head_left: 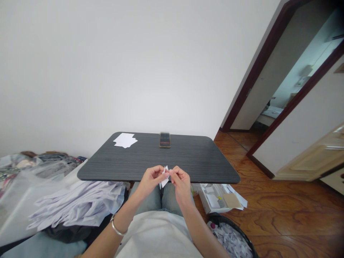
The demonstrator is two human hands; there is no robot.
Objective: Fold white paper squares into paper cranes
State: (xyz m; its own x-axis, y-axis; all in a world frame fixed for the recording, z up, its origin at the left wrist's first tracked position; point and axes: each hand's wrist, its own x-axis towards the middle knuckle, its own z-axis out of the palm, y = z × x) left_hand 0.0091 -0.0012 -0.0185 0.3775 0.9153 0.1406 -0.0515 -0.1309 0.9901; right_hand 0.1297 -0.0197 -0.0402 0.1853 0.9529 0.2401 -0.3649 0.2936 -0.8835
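Note:
Both my hands meet just above the near edge of the dark table [134,165]. My left hand [152,178] and my right hand [180,179] each pinch a small folded piece of white paper [164,178] between thumb and fingers. The paper shows pointed flaps sticking up and down between the fingertips. A silver bracelet sits on my left wrist. A small stack of white paper sheets [125,140] lies at the table's far left. A phone [165,139] stands at the far middle of the table.
A heap of white sheets [77,202] and plastic bags lie to my left. An open box with papers [219,199] sits on the wooden floor at the right. A black bin [233,238] holds paper scraps. An open doorway is at the far right.

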